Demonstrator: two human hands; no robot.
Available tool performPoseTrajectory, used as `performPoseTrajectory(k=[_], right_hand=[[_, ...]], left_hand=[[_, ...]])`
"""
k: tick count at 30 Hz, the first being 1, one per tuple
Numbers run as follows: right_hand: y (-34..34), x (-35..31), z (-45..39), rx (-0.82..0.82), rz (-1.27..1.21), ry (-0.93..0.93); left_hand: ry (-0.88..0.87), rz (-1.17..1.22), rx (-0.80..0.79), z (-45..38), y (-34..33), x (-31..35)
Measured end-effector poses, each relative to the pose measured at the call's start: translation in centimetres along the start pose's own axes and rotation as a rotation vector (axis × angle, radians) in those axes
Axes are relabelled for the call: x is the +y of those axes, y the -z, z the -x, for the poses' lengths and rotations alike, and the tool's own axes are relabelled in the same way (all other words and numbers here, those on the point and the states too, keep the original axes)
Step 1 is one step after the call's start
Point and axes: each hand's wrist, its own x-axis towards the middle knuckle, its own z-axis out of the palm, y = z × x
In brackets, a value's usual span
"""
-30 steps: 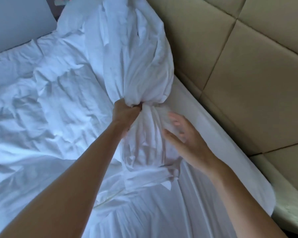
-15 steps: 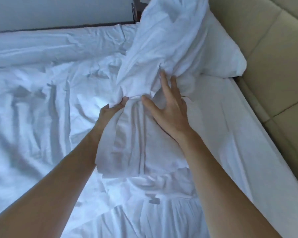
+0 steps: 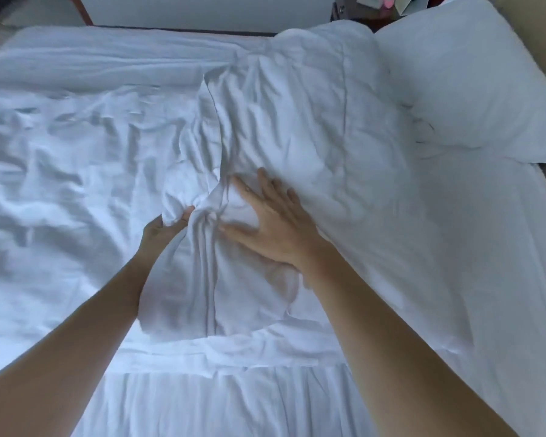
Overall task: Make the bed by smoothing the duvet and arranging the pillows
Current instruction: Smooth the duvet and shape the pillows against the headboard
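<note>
A white pillow (image 3: 312, 127) in a loose, wrinkled pillowcase lies flat on the bed (image 3: 486, 279), in the middle of the mattress toward its far edge, its slack open end trailing back toward the person. The left hand (image 3: 164, 228) grips a bunched fold of that pillowcase at the pillow's near left corner, fingers (image 3: 186, 214) curled round the cloth and partly hidden under it. The right hand (image 3: 275, 225) rests flat on the pillow's near end just beside the left, fingers spread and straight, palm down, pressing the fabric. A second pillow (image 3: 473, 83), plumper and smoother, lies at the far right corner of the bed, touching the first along its right side. A crumpled white duvet (image 3: 76, 152) covers the left half of the bed, up to its left and far edges. Beyond the far edge, small cluttered items (image 3: 372, 1) show, too cropped to identify.
</note>
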Motion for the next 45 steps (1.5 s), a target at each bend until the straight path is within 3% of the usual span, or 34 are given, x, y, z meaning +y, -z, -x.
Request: performPoseTrajectory(k=[3, 5, 8, 12, 15, 17, 18, 21, 23, 25, 28, 30, 32, 34, 37, 39, 43, 45], right_hand=[[-1.4, -0.1, 0.6, -0.139, 0.169, -0.005], [-1.9, 0.3, 1.2, -0.172, 0.197, -0.076], [-2.1, 0.9, 1.6, -0.201, 0.185, -0.159], [-1.8, 1.2, 2.1, -0.154, 0.081, -0.172], [-1.4, 0.0, 2.5, 0.183, -0.048, -0.13], [-1.9, -1.0, 2.5, 0.337, 0.065, -0.132], [-2.4, -1.3, 2.6, 0.3, 0.125, -0.148], [-4.7, -1.3, 3.4, -0.082, 0.214, -0.205], [-5.9, -0.7, 4.2, -0.181, 0.26, -0.178], [-6.0, -0.3, 5.1, -0.114, 0.288, -0.151], [-5.0, 0.1, 5.7, 0.136, 0.281, -0.242], [-4.3, -0.2, 5.3, 0.246, 0.222, -0.299], [-4.4, -0.6, 5.0, 0.269, 0.193, -0.284], [-5.0, 0.0, 4.7, 0.123, 0.196, -0.273], [-6.0, 1.1, 4.4, -0.242, 0.236, -0.302], [-5.6, 1.3, 3.6, -0.412, 0.222, -0.321], [-3.9, 1.7, 2.9, -0.642, 0.177, -0.326], [-3.4, 1.8, 2.9, -0.744, 0.21, -0.319]], left_hand=[[0.031, -0.11, -0.137, 1.4, 1.1, -1.9], [0.085, -0.082, -0.304, 2.7, 0.7, -2.6], [0.083, -0.102, -0.425, 3.5, -0.7, -2.5], [-0.089, -0.125, -0.28, 4.2, -1.0, -0.9], [-0.323, 0.051, -0.241, 4.6, 0.6, 1.6], [-0.361, 0.14, -0.232, 4.3, 1.8, 1.4], [-0.325, 0.125, -0.22, 4.2, 2.2, 0.4], [-0.121, -0.024, -0.174, 3.5, 2.7, -4.6], [-0.022, -0.097, -0.179, 2.8, 3.0, -6.7], [-0.04, -0.09, -0.198, 2.4, 3.4, -6.3], [-0.297, -0.044, -0.236, 3.3, 4.2, -2.8], [-0.5, -0.073, -0.162, 4.4, 4.6, -0.7], [-0.57, -0.099, -0.019, 4.7, 4.8, -0.8], [-0.482, -0.243, 0.084, 3.1, 5.3, -3.5], [-0.128, -0.446, 0.082, 0.3, 6.0, -8.1], [-0.018, -0.565, 0.1, -0.3, 5.6, -8.2], [-0.087, -0.624, 0.207, 2.3, 4.3, -6.2], [-0.147, -0.79, 0.19, 4.8, 3.6, -6.6]])
